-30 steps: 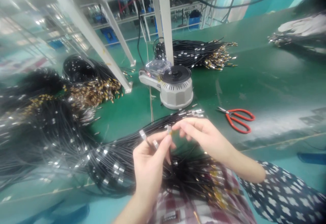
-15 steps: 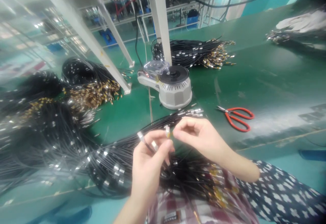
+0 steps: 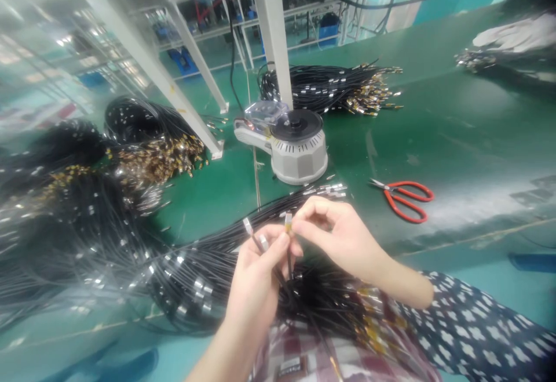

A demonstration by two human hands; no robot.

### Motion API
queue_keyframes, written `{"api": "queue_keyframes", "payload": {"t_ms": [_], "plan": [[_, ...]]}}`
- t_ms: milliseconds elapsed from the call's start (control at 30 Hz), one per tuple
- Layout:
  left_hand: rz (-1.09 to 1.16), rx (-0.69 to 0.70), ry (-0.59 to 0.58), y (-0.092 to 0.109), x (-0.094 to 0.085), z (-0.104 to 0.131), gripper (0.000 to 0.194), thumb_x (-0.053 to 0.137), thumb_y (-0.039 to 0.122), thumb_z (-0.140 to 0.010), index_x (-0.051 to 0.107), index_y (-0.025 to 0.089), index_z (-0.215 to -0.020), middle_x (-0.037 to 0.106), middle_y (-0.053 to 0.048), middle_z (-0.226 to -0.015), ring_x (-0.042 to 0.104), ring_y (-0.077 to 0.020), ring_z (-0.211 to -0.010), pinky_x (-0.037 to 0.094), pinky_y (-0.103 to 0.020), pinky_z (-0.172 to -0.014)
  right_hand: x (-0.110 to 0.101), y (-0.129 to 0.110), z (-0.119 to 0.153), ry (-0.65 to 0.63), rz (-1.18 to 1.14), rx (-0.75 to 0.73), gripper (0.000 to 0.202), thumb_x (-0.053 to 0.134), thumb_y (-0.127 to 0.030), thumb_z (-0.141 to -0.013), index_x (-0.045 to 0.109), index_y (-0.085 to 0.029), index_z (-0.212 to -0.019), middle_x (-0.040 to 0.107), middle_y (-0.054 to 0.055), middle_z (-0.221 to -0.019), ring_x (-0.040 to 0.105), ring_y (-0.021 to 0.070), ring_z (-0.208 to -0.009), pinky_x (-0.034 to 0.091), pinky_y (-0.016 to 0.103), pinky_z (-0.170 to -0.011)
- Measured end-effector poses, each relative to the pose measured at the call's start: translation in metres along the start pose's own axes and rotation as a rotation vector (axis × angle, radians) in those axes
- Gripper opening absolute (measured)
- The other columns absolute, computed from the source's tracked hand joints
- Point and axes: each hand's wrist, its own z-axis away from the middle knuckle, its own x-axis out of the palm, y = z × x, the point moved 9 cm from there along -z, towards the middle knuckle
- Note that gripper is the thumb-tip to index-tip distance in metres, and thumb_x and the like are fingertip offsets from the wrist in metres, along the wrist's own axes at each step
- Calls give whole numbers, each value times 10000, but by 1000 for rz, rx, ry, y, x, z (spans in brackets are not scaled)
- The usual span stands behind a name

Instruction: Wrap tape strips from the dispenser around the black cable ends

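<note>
My left hand (image 3: 260,266) is closed around a few black cables whose silver plugs stick up past the fingers. One plug (image 3: 247,226) leans left, and a second peeks out by the index finger. A third plug (image 3: 288,219), with a yellow band below its metal end, is pinched upright between thumb and fingertips. Against that band, my right hand (image 3: 330,225) has thumb and index finger pressed together; what lies between them is too small to make out. Below both hands, a dense bundle of black cables (image 3: 321,298) with yellow-wrapped ends lies over the lap.
A white tape dispenser (image 3: 299,162) with a black disc stands ahead. Red-handled cutters (image 3: 408,201) lie to the right on the green table (image 3: 434,133). Cable heaps (image 3: 160,156) fill the left, and another bundle (image 3: 321,89) lies behind the dispenser. White posts (image 3: 278,40) rise from the table.
My left hand has shifted slightly right, and its cable plugs stand more upright. My right fingertips have come up against the yellow-banded plug, where a small gap showed before.
</note>
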Motion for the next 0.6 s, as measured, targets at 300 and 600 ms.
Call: {"api": "queue_keyframes", "payload": {"t_ms": [300,600], "plan": [[2,-22,-100,0,6,-3,194,748,294,-786,657,140,-711,572,21,-527,433,-61,-453,303,-183,-443,-1,7,-7,-81,-57,64,117,699,-223,-795,650,-155,-712,655,2,-696,582,132,-685,459,275,-680],[53,-274,-524,-25,33,1,379,837,422,-645,631,120,-550,500,10,-411,379,-67,-358,239,-222,-378,21,-13,-10,-602,-337,-161,93,731,-58,-765,752,-144,-794,551,-16,-792,544,79,-725,449,213,-691]]}}
